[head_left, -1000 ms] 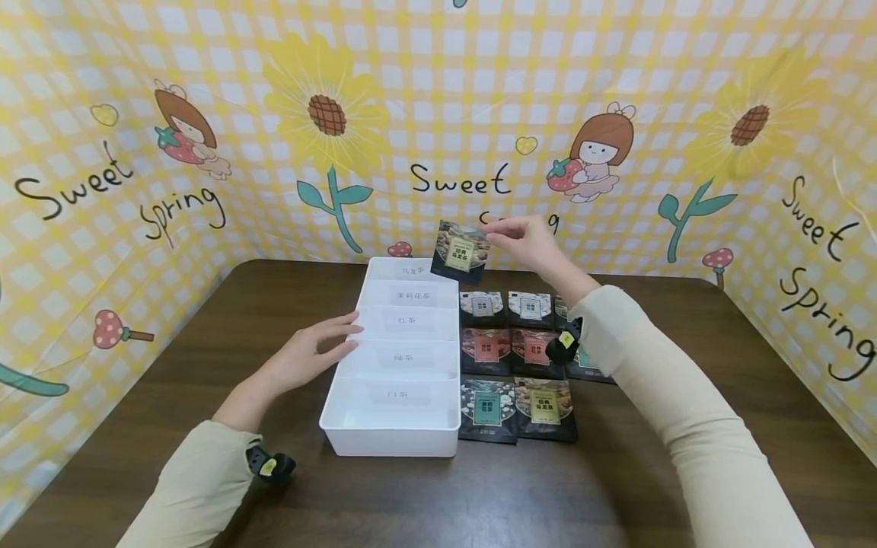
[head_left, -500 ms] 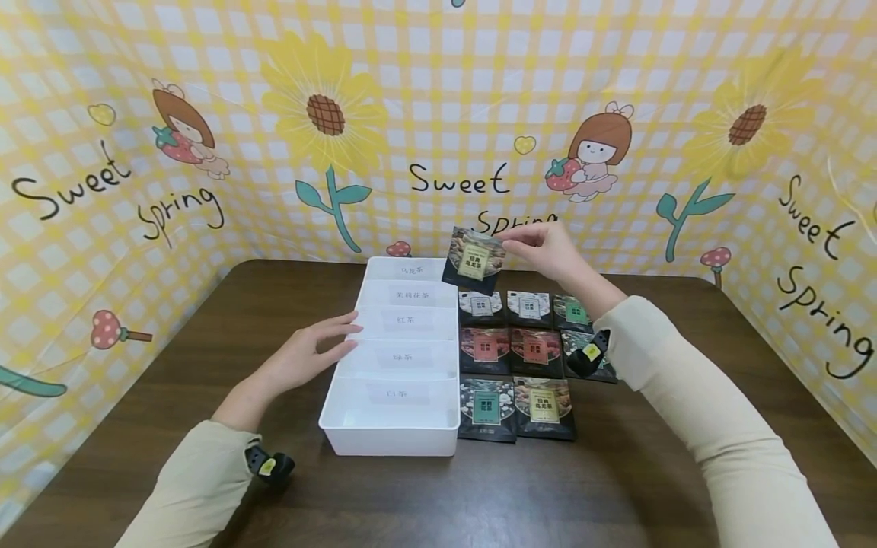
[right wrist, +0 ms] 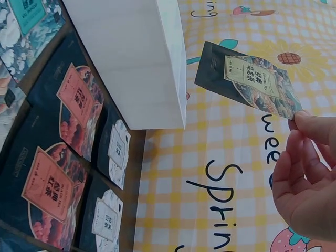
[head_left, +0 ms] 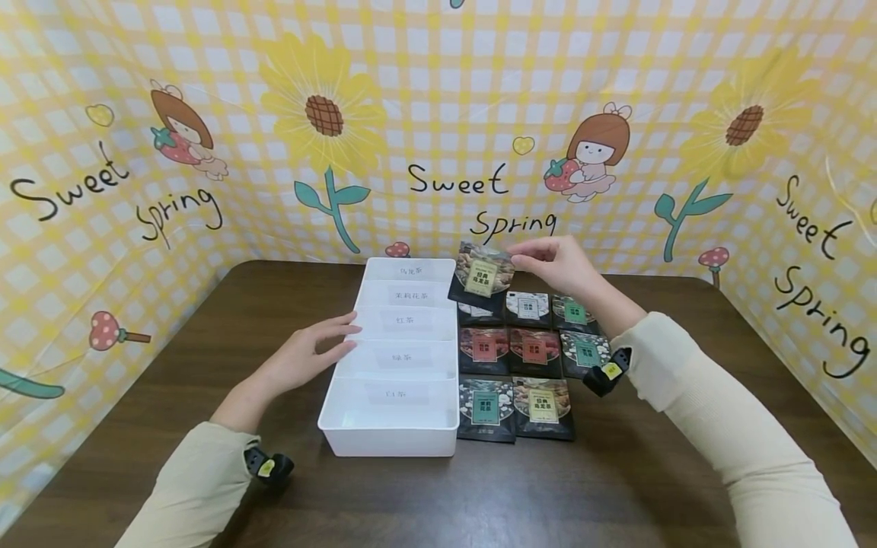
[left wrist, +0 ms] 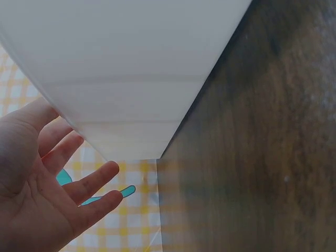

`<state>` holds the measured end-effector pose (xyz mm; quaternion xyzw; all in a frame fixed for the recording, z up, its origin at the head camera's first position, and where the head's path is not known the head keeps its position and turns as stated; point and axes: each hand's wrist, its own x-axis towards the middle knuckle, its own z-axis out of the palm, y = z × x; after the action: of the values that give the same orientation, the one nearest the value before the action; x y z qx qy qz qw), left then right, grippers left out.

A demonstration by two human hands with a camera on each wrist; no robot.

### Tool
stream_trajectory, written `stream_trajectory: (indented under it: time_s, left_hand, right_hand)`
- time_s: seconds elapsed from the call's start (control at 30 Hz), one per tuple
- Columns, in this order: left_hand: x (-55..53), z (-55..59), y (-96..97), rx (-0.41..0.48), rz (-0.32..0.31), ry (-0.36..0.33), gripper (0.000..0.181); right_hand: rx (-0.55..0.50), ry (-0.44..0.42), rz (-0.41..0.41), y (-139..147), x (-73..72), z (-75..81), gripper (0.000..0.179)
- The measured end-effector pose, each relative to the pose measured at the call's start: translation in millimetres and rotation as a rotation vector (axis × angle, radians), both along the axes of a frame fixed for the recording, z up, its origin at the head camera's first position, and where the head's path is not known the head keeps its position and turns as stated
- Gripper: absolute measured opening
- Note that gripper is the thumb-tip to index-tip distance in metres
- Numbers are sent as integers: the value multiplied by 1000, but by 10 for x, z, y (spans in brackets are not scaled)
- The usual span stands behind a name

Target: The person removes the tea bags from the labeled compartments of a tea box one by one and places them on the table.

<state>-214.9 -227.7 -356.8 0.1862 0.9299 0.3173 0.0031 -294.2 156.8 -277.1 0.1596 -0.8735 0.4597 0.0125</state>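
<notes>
My right hand (head_left: 551, 265) pinches a black tea packet (head_left: 482, 278) with a yellow label by its upper right corner. The packet hangs above the back of the packet rows, just right of the box's far end. In the right wrist view, thumb and forefinger hold the same tea packet (right wrist: 244, 79) at its corner. My left hand (head_left: 304, 358) touches the left rim of a white divided box (head_left: 390, 441), its fingers loosely extended. From the left wrist, a few fingertips of the left hand (left wrist: 47, 173) meet the rim, while the others stand apart from the wall.
Right of the box lie rows of tea packets: white-labelled (head_left: 527, 307), red-labelled (head_left: 537, 350), green-labelled (head_left: 585, 352), teal-labelled (head_left: 486, 411) and yellow-labelled (head_left: 543, 408). Paper labels mark the box's several compartments. A checked cloth (head_left: 438, 114) hangs behind the brown table (head_left: 274, 502).
My right hand has drawn the pinched packet rightward and lower, away from the box's far compartment, to over the back row. The left hand stays at the rim.
</notes>
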Motion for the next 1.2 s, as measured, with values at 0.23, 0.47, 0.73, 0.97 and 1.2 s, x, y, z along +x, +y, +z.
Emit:
stream_trajectory:
  time_s: [0.23, 0.47, 0.73, 0.97, 1.2]
  left_hand:
    - [0, 2, 5, 0, -2, 4, 39]
    - [3, 1, 5, 1, -4, 8, 39]
    - [7, -5, 0, 0, -3, 8, 39]
    - [7, -12, -4, 2, 0, 1, 40]
    - [4, -6, -2, 4, -3, 5, 40]
  right_hand:
    - [40, -4, 52, 89, 87, -13, 32]
    - [34, -65, 50, 183, 179, -36, 35]
    - [13, -94, 53, 325, 288, -55, 39]
    - [16, -101, 37, 488, 400, -84, 41]
    - [5, -107, 27, 678, 470, -151, 41]
